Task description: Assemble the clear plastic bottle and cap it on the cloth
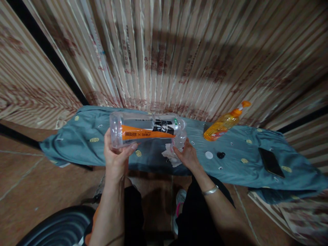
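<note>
A large clear plastic bottle (139, 119) with an orange and black label lies sideways in the air above the cloth, and no liquid shows in it. My left hand (116, 153) is closed round its base end, thumb along the near side. At the other end, my right hand (189, 154) grips the clear narrowing part of the bottle; some of its fingers are hidden behind the plastic. Just below that hand is a crumpled white tissue (172, 158); whether the fingers touch it I cannot tell.
A narrow table bears a teal cloth (84, 133). On it stand or lie an orange pump bottle (222, 126), a white round cap (208, 155), a small black object (220, 155) and a flat black phone-like slab (271, 162). A striped curtain (164, 65) hangs behind; a black ribbed seat (61, 229) is lower left.
</note>
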`<action>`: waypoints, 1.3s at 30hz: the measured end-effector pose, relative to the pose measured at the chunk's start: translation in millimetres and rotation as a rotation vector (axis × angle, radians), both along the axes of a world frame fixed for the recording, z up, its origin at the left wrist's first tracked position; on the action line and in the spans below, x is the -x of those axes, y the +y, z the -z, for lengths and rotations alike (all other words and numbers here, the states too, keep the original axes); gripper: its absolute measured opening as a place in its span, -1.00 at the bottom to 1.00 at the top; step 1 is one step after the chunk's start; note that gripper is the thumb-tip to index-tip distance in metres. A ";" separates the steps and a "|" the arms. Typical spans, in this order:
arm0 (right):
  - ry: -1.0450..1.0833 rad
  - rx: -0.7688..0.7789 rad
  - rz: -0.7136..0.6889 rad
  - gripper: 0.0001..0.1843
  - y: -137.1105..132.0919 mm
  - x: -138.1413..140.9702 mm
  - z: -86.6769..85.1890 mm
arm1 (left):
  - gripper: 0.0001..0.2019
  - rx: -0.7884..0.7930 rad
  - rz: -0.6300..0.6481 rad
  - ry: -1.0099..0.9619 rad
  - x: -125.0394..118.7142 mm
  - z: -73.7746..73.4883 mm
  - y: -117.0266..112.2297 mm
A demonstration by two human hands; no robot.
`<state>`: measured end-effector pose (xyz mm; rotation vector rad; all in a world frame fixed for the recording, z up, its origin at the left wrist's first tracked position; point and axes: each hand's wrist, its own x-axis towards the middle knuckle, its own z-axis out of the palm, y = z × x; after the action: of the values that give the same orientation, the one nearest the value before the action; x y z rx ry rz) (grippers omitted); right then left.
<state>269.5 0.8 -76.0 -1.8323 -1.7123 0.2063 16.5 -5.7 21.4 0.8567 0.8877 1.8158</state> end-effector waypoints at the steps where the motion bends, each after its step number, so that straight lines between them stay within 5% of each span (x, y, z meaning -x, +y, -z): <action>1: 0.002 0.009 0.001 -0.33 0.1 0.0 -0.4 | -0.20 -0.002 0.001 0.004 0.1 0.2 -0.1; 13: -0.013 0.008 0.032 -0.30 0.3 1.6 -0.6 | -0.35 -0.041 0.020 0.030 3.3 3.6 0.4; 39: -0.029 -0.021 0.014 -0.34 0.0 1.5 2.1 | -0.32 -0.073 -0.020 -0.055 -8.5 -1.4 10.9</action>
<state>268.0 0.7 -78.1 -1.8403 -1.7146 0.1563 25.0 5.2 22.9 0.8426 0.8019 1.8898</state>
